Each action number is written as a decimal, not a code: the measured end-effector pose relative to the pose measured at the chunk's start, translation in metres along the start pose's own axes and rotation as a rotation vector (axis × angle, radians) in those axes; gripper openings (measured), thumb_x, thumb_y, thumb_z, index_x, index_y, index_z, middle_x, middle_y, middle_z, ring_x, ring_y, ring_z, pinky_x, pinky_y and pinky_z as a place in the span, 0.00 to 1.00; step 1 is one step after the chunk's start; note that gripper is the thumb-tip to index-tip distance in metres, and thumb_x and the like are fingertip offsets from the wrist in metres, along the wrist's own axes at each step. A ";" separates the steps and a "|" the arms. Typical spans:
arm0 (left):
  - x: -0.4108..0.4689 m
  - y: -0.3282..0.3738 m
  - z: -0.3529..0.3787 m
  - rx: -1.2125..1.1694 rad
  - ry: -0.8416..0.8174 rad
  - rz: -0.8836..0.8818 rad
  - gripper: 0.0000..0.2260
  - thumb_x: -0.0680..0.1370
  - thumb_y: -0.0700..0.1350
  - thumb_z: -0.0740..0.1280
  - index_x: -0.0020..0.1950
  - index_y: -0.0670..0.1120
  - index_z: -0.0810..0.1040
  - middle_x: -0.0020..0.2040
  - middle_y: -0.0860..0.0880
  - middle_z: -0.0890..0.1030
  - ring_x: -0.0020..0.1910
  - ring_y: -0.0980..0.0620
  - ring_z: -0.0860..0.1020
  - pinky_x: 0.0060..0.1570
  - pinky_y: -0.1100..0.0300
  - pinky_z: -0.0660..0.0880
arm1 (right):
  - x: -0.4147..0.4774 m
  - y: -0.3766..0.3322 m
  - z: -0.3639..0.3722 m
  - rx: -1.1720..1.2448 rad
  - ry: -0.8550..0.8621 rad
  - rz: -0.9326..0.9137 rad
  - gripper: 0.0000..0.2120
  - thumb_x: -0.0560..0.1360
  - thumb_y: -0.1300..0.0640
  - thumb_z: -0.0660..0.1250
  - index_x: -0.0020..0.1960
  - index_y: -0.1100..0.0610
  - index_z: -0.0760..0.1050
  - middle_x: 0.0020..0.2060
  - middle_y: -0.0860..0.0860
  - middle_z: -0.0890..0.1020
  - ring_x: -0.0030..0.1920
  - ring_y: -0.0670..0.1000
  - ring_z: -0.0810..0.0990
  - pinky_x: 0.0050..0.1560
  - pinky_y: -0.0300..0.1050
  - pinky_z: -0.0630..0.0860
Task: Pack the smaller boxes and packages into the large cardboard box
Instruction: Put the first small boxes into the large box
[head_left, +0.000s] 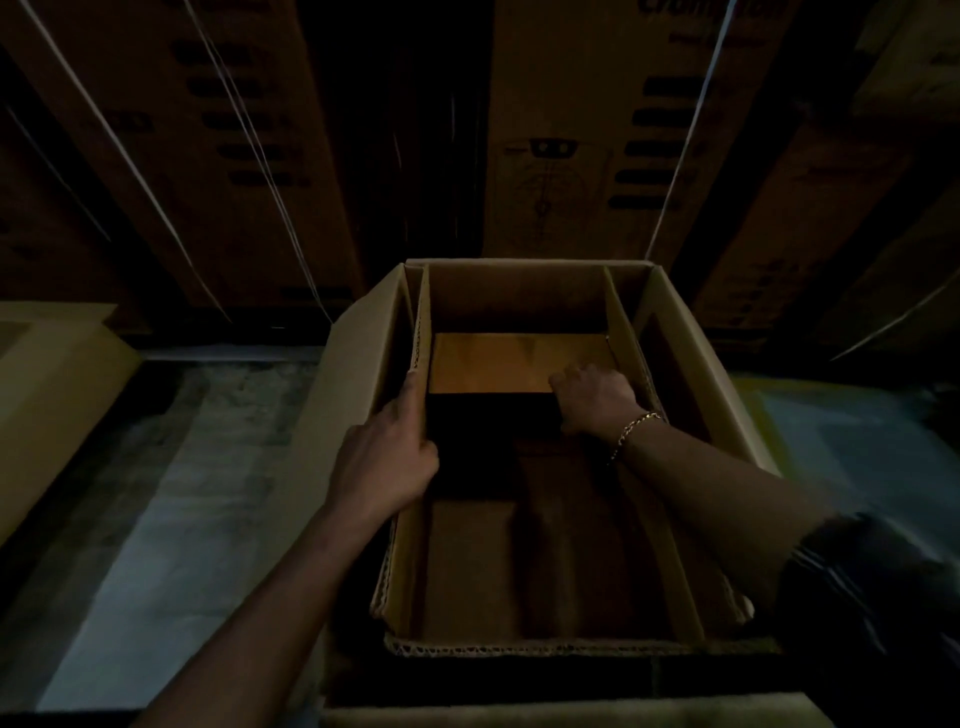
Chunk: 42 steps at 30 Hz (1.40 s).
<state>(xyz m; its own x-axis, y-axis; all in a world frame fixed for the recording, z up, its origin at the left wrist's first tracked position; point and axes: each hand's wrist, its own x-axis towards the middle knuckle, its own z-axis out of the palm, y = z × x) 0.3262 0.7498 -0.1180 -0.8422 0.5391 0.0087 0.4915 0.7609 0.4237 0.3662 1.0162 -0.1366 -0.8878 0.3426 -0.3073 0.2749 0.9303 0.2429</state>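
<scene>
A large open cardboard box (358, 364) stands on the floor in front of me, its flaps raised. A smaller orange-brown box (493, 364) lies inside at the far end. My right hand (597, 397), with a gold bracelet at the wrist, rests on that small box's near right corner, fingers curled over its edge. My left hand (387, 462) presses against the inner left flap of the large box, forefinger stretched along the flap's edge. The near half of the large box's floor is dark and in shadow.
Tall strapped cartons (571, 130) with white bands stand stacked behind the large box. A pale flat carton (47, 374) lies at the left. Grey concrete floor (182, 467) shows on both sides. The scene is dim.
</scene>
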 end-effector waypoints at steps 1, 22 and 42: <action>0.002 -0.002 0.002 -0.007 0.015 0.006 0.38 0.78 0.48 0.64 0.81 0.54 0.43 0.69 0.43 0.74 0.50 0.45 0.79 0.46 0.53 0.71 | 0.008 0.003 0.003 0.036 -0.013 0.020 0.27 0.75 0.48 0.70 0.70 0.53 0.67 0.67 0.54 0.72 0.67 0.56 0.71 0.59 0.53 0.73; 0.050 -0.007 0.004 -0.146 -0.090 -0.177 0.30 0.78 0.50 0.64 0.75 0.53 0.52 0.64 0.42 0.79 0.53 0.41 0.80 0.50 0.51 0.76 | 0.094 0.115 -0.064 0.166 0.452 0.101 0.17 0.76 0.43 0.64 0.56 0.54 0.75 0.54 0.56 0.81 0.57 0.61 0.78 0.56 0.58 0.74; 0.050 0.014 0.005 -0.086 -0.109 -0.202 0.35 0.78 0.46 0.62 0.80 0.57 0.46 0.62 0.45 0.79 0.50 0.45 0.80 0.51 0.48 0.79 | 0.056 0.060 -0.062 0.326 0.382 -0.212 0.16 0.77 0.41 0.63 0.60 0.48 0.74 0.56 0.50 0.79 0.56 0.53 0.78 0.54 0.51 0.76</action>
<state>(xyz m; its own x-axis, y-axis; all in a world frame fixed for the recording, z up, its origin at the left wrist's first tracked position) 0.2926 0.7892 -0.1164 -0.8904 0.4181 -0.1801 0.2906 0.8266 0.4820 0.3100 1.0834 -0.0817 -0.9904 0.1278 0.0525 0.1218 0.9870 -0.1047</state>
